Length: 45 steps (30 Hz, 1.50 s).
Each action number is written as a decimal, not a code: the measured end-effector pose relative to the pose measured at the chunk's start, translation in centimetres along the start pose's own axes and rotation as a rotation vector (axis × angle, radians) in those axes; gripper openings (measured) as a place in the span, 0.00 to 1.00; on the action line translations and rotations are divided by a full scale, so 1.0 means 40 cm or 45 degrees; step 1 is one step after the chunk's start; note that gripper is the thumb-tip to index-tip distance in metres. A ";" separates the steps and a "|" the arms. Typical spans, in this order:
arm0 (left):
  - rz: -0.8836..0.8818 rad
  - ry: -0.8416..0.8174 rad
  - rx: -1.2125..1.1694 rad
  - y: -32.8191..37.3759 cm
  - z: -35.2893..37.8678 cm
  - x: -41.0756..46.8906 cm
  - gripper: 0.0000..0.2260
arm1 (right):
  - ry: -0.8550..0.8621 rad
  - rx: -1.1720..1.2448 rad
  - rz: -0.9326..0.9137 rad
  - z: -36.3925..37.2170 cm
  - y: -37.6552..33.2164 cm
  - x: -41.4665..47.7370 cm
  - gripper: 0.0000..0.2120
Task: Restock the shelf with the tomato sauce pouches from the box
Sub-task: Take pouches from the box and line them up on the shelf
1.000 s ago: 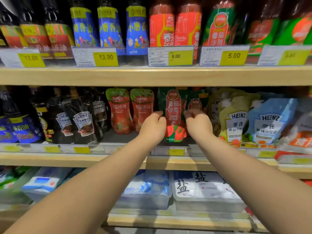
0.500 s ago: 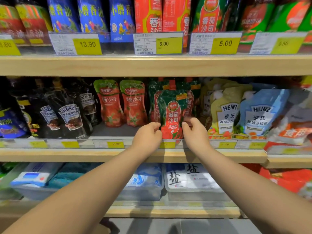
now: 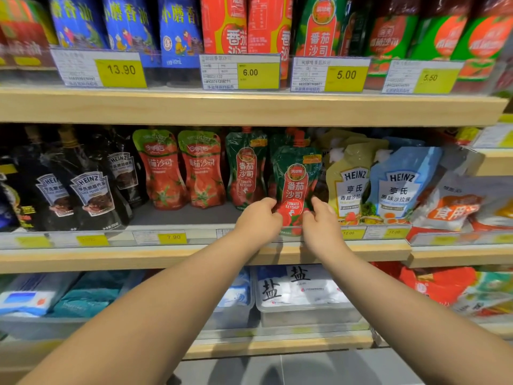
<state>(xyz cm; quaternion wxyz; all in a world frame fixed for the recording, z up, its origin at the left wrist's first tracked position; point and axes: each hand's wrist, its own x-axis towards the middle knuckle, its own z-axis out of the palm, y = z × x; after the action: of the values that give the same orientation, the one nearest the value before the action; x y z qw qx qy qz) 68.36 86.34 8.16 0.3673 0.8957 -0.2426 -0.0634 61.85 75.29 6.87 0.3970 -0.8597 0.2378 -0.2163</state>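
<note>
Placing step in hand: green tomato ketchup pouch (image 3: 294, 187) upright at the front edge of the middle shelf (image 3: 166, 257), just behind the price rail (image 3: 172, 238). Left hand (image 3: 258, 220) pinching the pouch's lower left side, right hand (image 3: 323, 226) pinching the lower right; both grips clamped on it, fingers curled round the bottom corners. Second pouch of the same kind (image 3: 245, 168) standing farther back and to the left, with two red pouches (image 3: 183, 168) beyond it toward the left end. Yellow Heinz pouch (image 3: 347, 184) just beside on the right, touching or nearly so.

Next move, by judgement: settle the base flat, square the label to the front, release both hands without tipping the pouch, then back to the box, which is out of view.

Against half a second ago: pouch lower and nearer the shelf's front edge, hands at much the same hold on its lower sides. Against a second ago: pouch then deeper in the row, hands higher on it.
</note>
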 end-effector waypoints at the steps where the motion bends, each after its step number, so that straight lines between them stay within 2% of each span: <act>1: 0.004 -0.011 -0.004 -0.001 -0.002 0.002 0.21 | 0.030 0.023 -0.010 0.000 -0.001 -0.008 0.22; 4: 0.001 -0.028 -0.023 -0.012 -0.016 0.002 0.22 | 0.142 0.113 -0.096 0.011 -0.019 -0.030 0.17; 8: 0.032 0.207 -0.104 -0.065 -0.068 -0.025 0.18 | 0.141 0.207 -0.223 0.060 -0.061 -0.053 0.12; 12: 0.052 0.427 -0.229 -0.173 -0.144 -0.089 0.13 | 0.038 0.310 -0.297 0.147 -0.102 -0.100 0.08; 15: 0.000 0.513 -0.283 -0.288 -0.197 -0.170 0.11 | -0.136 0.389 -0.310 0.243 -0.143 -0.161 0.02; 18: -0.138 0.546 -0.341 -0.407 -0.227 -0.274 0.06 | -0.319 0.441 -0.277 0.340 -0.174 -0.237 0.06; 20: -0.318 0.573 -0.362 -0.509 -0.240 -0.357 0.01 | -0.487 0.381 -0.255 0.429 -0.190 -0.302 0.10; 23: -0.591 0.578 -0.331 -0.644 -0.246 -0.473 0.10 | -0.689 0.226 -0.244 0.551 -0.192 -0.391 0.21; 25: -0.771 0.586 -0.306 -0.730 -0.250 -0.552 0.13 | -0.808 0.187 -0.242 0.633 -0.196 -0.455 0.23; 29: -0.999 0.522 -0.319 -0.895 -0.240 -0.699 0.10 | -1.064 0.131 -0.102 0.793 -0.189 -0.579 0.21; 32: -1.237 0.328 -0.217 -0.997 -0.217 -0.783 0.07 | -1.187 0.075 0.000 0.893 -0.172 -0.653 0.19; 34: -1.369 0.113 -0.186 -1.060 -0.197 -0.828 0.09 | -1.222 0.015 0.027 0.950 -0.154 -0.696 0.18; 36: -1.433 -0.011 -0.239 -1.107 -0.183 -0.857 0.17 | -1.270 -0.057 0.061 0.993 -0.134 -0.729 0.16; 38: -1.502 -0.020 -0.267 -1.153 -0.172 -0.865 0.22 | -1.301 -0.113 0.102 1.037 -0.115 -0.754 0.16; 42: -1.562 0.018 -0.242 -1.212 -0.147 -0.846 0.16 | -1.396 -0.254 0.160 1.130 -0.066 -0.782 0.17; 45: -1.654 -0.014 -0.231 -1.241 -0.128 -0.840 0.17 | -1.526 -0.319 0.341 1.203 -0.025 -0.816 0.15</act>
<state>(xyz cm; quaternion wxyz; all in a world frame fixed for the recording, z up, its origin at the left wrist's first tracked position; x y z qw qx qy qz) 59.75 136.14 -24.52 0.3271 0.8251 0.3520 -0.2971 63.17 122.71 -26.76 0.3811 -0.8344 0.1031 0.3845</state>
